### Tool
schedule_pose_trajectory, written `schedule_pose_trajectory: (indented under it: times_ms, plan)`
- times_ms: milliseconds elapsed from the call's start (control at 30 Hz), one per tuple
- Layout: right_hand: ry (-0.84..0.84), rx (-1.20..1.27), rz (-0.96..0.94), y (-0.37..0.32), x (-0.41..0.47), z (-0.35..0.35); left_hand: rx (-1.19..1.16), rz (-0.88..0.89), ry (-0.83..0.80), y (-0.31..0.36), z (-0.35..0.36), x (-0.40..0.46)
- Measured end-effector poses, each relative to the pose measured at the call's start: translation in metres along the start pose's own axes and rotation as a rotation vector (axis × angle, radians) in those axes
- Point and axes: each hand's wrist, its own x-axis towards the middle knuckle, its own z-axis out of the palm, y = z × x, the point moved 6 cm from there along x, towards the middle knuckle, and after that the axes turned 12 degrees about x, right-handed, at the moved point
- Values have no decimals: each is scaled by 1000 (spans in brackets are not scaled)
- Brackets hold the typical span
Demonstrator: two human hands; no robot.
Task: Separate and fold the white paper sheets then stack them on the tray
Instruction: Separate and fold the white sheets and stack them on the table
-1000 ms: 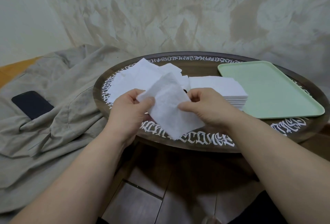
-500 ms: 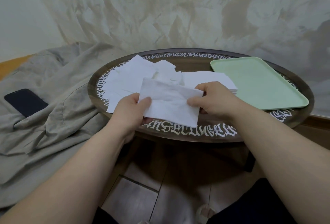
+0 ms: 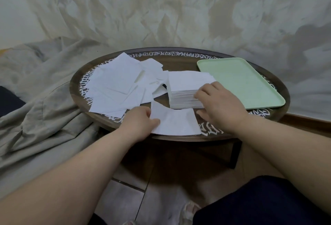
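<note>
Your left hand (image 3: 141,122) pinches the left edge of a single white sheet (image 3: 176,123) that lies on the near rim of the round table (image 3: 179,61), thumb on top and fingers curled under it. Your right hand (image 3: 220,106) rests against the near right corner of the neat stack of sheets (image 3: 188,88), fingertips bent onto its side as if feeling for the next sheet; whether it already has one pinched you cannot tell from here. The two hands are apart, with the single sheet between them. The stack sits at the middle of the table, just beside the green tray (image 3: 240,81), which holds no paper at all. To the left of the stack a loose spread of separated sheets (image 3: 116,85) overlaps across the tabletop, lying mostly flat. Judging by this, you are early in the job: some separating is done, the stack looks thick with sheets to peel off, and nothing has reached the tray. A rumpled grey cloth (image 3: 35,88) lies off the table's left side.
</note>
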Motion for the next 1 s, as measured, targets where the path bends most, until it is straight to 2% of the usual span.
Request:
schedule_pose_trajectory:
  times_ms: [100,200,267,333,400,533,667,1000]
  plan:
    - [1,-47,81,17,1,8,144,47,14,10,0,3]
    - [-37,-145,112,19,5,15,311,122,208,22,-11,8]
    - [-55,-177,147,25,10,17,418,298,323,39,-18,12]
    - [-94,-189,168,33,15,24,499,456,335,59,-17,21]
    - [-115,-152,201,40,20,31,572,513,271,71,-9,34]
    - [-70,-69,126,39,28,38,663,502,144,75,9,58]
    - [-76,-21,116,45,39,44,619,474,196,72,10,72]
    - [-137,48,164,67,75,54,619,477,193,73,7,115]
